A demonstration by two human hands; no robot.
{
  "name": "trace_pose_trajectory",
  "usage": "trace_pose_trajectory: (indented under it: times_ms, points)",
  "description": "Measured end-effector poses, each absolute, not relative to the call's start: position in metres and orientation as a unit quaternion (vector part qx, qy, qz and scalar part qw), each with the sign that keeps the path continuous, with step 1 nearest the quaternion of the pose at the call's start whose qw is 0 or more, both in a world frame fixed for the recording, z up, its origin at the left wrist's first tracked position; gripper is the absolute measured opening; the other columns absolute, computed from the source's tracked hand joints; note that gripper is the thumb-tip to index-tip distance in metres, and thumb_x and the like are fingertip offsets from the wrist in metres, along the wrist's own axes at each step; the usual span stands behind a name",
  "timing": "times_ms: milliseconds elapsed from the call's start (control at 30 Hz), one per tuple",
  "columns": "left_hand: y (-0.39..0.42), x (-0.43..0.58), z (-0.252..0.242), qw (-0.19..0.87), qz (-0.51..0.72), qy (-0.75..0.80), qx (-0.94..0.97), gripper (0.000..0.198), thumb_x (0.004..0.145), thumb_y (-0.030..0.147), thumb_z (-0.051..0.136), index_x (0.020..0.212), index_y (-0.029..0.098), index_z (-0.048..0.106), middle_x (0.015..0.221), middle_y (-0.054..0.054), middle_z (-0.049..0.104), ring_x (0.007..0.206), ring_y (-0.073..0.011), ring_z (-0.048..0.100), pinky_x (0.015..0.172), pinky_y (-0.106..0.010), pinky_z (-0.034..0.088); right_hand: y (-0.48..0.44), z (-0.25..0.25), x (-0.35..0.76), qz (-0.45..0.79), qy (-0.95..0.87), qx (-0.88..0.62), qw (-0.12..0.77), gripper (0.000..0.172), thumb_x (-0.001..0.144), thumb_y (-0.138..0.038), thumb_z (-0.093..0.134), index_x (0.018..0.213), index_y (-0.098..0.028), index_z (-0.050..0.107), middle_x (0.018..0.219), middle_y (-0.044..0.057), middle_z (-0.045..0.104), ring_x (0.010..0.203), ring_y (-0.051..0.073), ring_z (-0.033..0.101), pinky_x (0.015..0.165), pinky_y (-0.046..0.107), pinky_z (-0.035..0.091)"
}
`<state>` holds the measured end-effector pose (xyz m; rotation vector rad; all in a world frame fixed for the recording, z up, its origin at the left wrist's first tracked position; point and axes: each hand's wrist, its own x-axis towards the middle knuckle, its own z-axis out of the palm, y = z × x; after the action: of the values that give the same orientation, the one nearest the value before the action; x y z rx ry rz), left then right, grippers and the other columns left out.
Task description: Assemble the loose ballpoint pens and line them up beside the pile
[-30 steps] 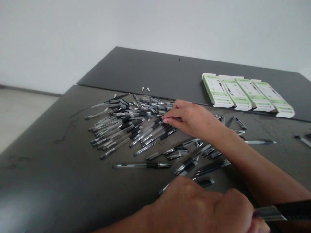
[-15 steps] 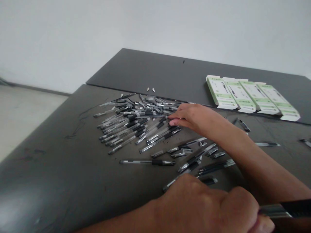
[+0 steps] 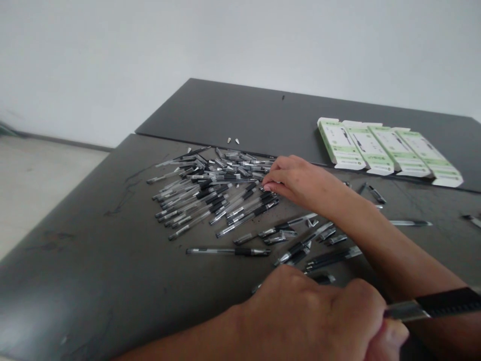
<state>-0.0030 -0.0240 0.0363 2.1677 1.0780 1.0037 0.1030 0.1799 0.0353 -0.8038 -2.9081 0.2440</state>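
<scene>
My left hand (image 3: 315, 316) is low in the foreground, closed in a fist round a pen (image 3: 436, 306) whose clear barrel and black grip stick out to the right. My right hand (image 3: 296, 180) reaches across to the right edge of a heap of clear, black-gripped pens (image 3: 203, 193). Its fingers are curled and pinched together on a pen at the heap's edge. More pens and pen parts (image 3: 300, 245) lie scattered under my right forearm. One single pen (image 3: 227, 251) lies apart in front of the heap.
The dark table (image 3: 86, 260) carries a second dark board (image 3: 233, 110) at the back. Several white and green boxes (image 3: 387, 148) lie in a row at the back right. Two small pen tips (image 3: 233, 141) sit behind the heap. A few pens (image 3: 409, 223) lie at the right.
My right hand's fingers have curled in and lifted slightly at the heap's edge. The pen in my left hand has tilted upward. The view has shifted a little.
</scene>
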Motion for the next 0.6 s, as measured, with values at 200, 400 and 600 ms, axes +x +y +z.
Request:
trace_pose_trajectory:
  times_ms: [200,400,600]
  points:
    - [-0.022,-0.008,0.041,0.285,0.350,0.397,0.799,0.020,0.113,0.037,0.053,0.098,0.024,0.054,0.075,0.007,0.073,0.059,-0.0129,0.068,0.053,-0.033,0.041,0.175,0.043,0.103,0.085,-0.959,-0.258,0.084,0.029,0.114,-0.033,0.055,0.114,-0.018,0.079,0.115,0.012,0.081,0.108,0.029,0.067,0.104,0.046,0.050]
    - [-0.015,-0.012,0.040,0.316,0.387,0.340,0.796,0.014,0.112,0.025,0.045,0.100,0.023,0.052,0.072,0.004,0.066,0.057,-0.0133,0.060,0.057,-0.033,0.040,0.149,0.063,0.138,0.251,-0.864,-0.359,0.247,0.031,0.111,-0.037,0.060,0.133,-0.021,0.075,0.110,0.007,0.079,0.098,0.022,0.068,0.094,0.039,0.052]
    - [-0.013,-0.008,0.030,0.295,0.411,0.343,0.792,0.020,0.111,0.022,0.040,0.093,0.025,0.046,0.064,0.006,0.053,0.051,-0.0149,0.052,0.054,-0.032,0.033,0.084,0.060,0.201,0.550,-0.618,-0.423,0.369,0.048,0.107,-0.053,0.066,0.150,-0.032,0.071,0.112,0.004,0.076,0.089,0.018,0.066,0.077,0.031,0.053]
